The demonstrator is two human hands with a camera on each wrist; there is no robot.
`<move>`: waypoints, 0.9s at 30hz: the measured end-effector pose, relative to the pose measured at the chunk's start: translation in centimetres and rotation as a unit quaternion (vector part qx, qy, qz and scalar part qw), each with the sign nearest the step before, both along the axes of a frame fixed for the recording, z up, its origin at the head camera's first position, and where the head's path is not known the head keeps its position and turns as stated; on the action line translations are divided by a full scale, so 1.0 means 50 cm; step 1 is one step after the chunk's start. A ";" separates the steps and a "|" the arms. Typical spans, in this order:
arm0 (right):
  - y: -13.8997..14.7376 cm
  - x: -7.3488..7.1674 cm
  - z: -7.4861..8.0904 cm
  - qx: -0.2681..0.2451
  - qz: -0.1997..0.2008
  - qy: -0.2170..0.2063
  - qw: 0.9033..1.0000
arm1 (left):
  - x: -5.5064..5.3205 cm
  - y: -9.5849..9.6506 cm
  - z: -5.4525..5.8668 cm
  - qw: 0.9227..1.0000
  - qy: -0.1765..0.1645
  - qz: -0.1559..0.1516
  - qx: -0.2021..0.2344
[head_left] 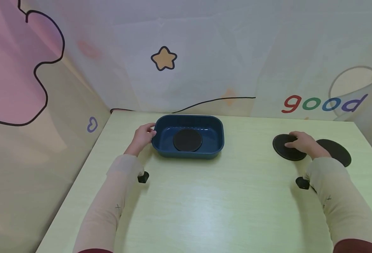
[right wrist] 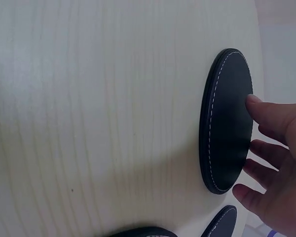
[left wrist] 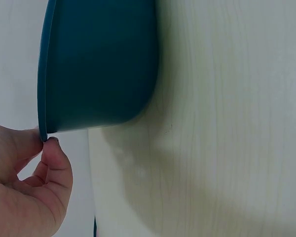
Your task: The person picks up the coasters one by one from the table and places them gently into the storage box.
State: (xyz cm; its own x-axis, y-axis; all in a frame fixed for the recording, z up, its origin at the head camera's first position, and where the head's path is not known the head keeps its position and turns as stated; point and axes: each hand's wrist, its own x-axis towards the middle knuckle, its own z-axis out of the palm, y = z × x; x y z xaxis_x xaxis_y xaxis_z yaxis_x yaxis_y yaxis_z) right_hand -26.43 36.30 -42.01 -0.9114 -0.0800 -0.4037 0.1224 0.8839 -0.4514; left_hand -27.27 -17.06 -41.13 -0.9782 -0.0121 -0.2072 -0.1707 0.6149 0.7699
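A dark blue rectangular dish (head_left: pixel 186 154) stands at the back of the table, with a black round coaster (head_left: pixel 187 140) lying in it. At the dish's left end my left hand (head_left: pixel 143 136) pinches the rim between thumb and fingers; the left wrist view shows the dish wall (left wrist: pixel 98 64) close up. Far to the right, my right hand (head_left: pixel 306 143) holds another black coaster (right wrist: pixel 229 123), edged with white stitching. The thumb lies over its top face and the other fingertips are at its edge. Whether any fingertip reaches underneath is hard to see.
Beside the right wrist lies another black coaster (head_left: pixel 338 151), partly hidden by the forearm. Two dark coaster edges also show low in the right wrist view. A printed backdrop (head_left: pixel 205 63) rises behind the pale wooden table (head_left: pixel 217 203).
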 end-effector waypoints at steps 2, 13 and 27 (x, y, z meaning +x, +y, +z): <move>0.002 0.000 -0.001 0.001 0.002 0.000 1.000 | 0.000 0.001 0.001 1.000 0.001 0.000 0.000; 0.008 -0.001 -0.006 0.011 0.004 0.001 1.000 | -0.001 0.001 0.002 1.000 0.003 -0.001 0.004; 0.017 0.003 -0.005 0.013 0.032 -0.008 0.999 | -0.001 0.000 0.000 1.000 0.004 -0.001 -0.001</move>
State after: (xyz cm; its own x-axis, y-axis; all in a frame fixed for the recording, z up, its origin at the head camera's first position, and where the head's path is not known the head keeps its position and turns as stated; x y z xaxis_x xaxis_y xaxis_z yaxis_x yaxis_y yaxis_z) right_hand -26.28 37.16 -42.27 -0.8985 -0.1274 -0.4201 0.0720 0.9012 -0.4274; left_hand -27.30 -17.06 -41.15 -0.9800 -0.0097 -0.1989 -0.1624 0.6171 0.7700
